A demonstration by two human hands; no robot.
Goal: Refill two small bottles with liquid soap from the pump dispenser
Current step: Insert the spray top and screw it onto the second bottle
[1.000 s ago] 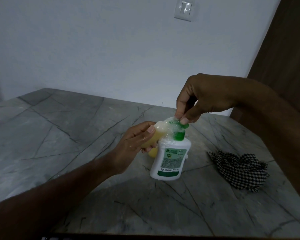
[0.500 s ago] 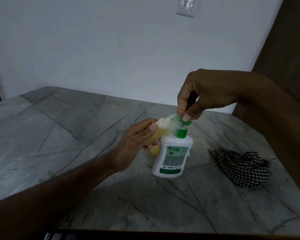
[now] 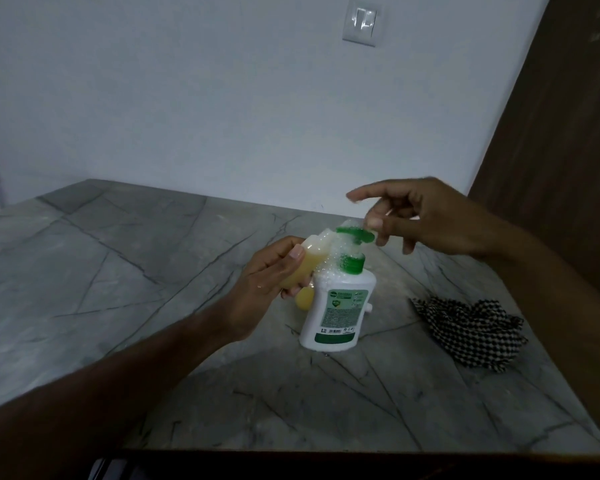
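A white pump dispenser [image 3: 336, 306] stands upright on the grey marble table [image 3: 118, 271], its green nozzle [image 3: 355, 234] foamy. The left hand [image 3: 271, 275] clasps a small bottle [image 3: 307, 259] of yellowish soap, tilted with its mouth at the nozzle. The right hand [image 3: 426, 216] hovers just above the pump, fingers spread, holding nothing.

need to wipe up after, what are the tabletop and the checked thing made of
Tabletop: looks like polished grey marble or stone, judging by its dark veins and soft sheen; a printed laminate is possible. Checked cloth: woven fabric, matte, crumpled into soft folds.
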